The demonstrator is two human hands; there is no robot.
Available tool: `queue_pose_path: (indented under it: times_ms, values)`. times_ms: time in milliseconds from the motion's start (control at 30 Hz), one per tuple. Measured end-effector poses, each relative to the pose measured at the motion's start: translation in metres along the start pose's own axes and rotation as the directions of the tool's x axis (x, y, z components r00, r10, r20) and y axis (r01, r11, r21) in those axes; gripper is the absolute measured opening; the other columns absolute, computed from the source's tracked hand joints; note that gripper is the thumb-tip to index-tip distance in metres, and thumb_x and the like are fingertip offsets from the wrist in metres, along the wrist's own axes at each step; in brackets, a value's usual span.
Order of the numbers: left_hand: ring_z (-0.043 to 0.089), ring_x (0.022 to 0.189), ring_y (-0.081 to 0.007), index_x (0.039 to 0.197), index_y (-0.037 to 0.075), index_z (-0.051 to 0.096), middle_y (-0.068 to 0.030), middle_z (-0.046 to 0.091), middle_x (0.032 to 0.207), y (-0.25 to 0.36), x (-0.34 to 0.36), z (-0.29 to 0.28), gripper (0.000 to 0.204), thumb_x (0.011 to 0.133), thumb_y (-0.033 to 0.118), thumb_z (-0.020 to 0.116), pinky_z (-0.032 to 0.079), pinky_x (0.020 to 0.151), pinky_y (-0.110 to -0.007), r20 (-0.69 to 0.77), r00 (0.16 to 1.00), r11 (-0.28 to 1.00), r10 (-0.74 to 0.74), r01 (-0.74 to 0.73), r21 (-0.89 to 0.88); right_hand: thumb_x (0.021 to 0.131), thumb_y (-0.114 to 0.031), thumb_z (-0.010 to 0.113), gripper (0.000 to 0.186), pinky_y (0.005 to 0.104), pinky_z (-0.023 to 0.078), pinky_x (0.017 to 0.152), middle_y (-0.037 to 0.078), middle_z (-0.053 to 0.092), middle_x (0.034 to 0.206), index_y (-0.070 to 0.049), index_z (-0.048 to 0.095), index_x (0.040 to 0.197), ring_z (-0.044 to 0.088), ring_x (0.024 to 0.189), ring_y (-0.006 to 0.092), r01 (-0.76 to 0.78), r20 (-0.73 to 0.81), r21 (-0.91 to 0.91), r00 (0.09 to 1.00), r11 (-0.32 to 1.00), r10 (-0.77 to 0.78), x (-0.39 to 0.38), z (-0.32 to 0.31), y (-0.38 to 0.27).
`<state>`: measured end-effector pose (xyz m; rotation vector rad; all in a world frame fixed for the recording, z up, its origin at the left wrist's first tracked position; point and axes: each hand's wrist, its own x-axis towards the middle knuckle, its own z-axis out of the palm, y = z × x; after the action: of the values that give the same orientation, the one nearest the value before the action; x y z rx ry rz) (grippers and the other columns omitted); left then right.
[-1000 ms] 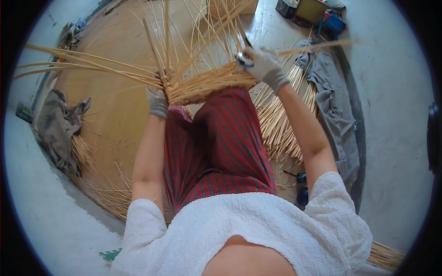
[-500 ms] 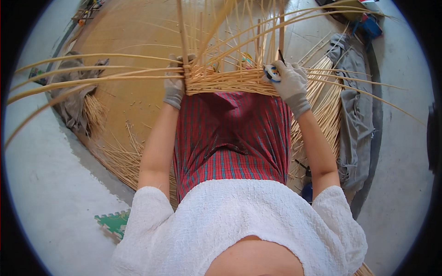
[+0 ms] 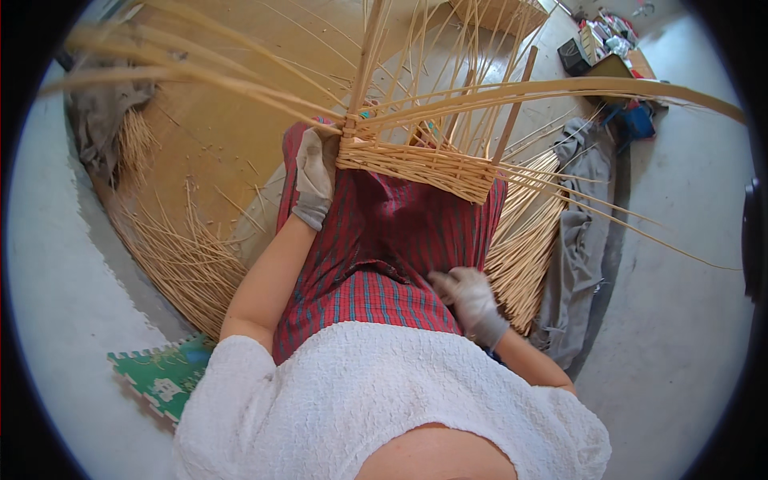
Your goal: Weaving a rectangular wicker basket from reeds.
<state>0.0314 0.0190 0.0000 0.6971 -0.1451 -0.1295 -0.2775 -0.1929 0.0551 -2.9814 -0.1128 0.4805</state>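
Observation:
A half-woven wicker basket [image 3: 416, 166] with tall upright stakes rests tilted over my knees, its right end lower than its left. My left hand [image 3: 318, 164], in a pale work glove, grips the basket's left corner; some of its fingertips are hidden behind the weave. Lower down, my gloved right hand [image 3: 470, 298] is at the right side of the red checked cloth [image 3: 376, 296] on my lap, away from the basket. Motion smears its fingers, and nothing can be made out in them.
Long loose canes [image 3: 256, 96] stick out from the basket on both sides. Bundles of willow rods lie at the left [image 3: 180, 260] and right [image 3: 524, 248], beside grey cloths [image 3: 580, 232]. A green foam mat [image 3: 164, 372] is at lower left; a blue container [image 3: 638, 122] stands far right.
My right hand has left the basket's right end and come back to my lap; the tape measure and dark pen it held are out of sight. The basket has tilted, right end down.

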Motion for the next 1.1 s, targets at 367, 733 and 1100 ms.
queue_pose_path:
  times_ms: [367,733,1100]
  values:
    - [0.059,0.087,-0.0147,0.097,0.004,0.063,-0.0028,0.062,0.090,-0.026,0.017,-0.003,0.050,0.103,0.052,0.048,0.048,0.083,-0.030,-0.056,0.998,0.995,0.008,-0.002,0.104,0.076,-0.047,0.077,0.073,0.0497,0.035,0.110,0.010,0.057,0.132,-0.008,0.054,0.133,0.047,0.130,0.0340,0.070,-0.755,-0.076,0.648,0.995,-0.103,0.217,-0.073,-0.074]
    - [0.062,0.086,-0.0161,0.096,-0.001,0.066,-0.0063,0.066,0.088,-0.012,0.045,0.008,0.045,0.106,0.038,0.046,0.049,0.083,-0.031,-0.088,0.985,0.925,0.148,-0.106,0.365,0.074,-0.041,0.077,0.066,0.0527,0.030,0.111,0.015,0.059,0.120,-0.004,0.054,0.123,0.051,0.120,0.0345,-0.115,-0.765,-0.133,0.644,0.984,-0.028,0.284,-0.081,-0.089]
    - [0.050,0.075,-0.0097,0.083,0.001,0.059,-0.0001,0.056,0.077,-0.019,0.049,0.014,0.042,0.105,0.036,0.049,0.044,0.072,-0.026,-0.144,0.968,0.964,0.204,-0.173,0.202,0.068,-0.026,0.078,0.069,0.0531,0.032,0.111,0.015,0.058,0.126,-0.003,0.052,0.128,0.051,0.121,0.0363,-0.040,-0.742,-0.144,0.665,0.989,-0.081,0.284,-0.075,-0.082]
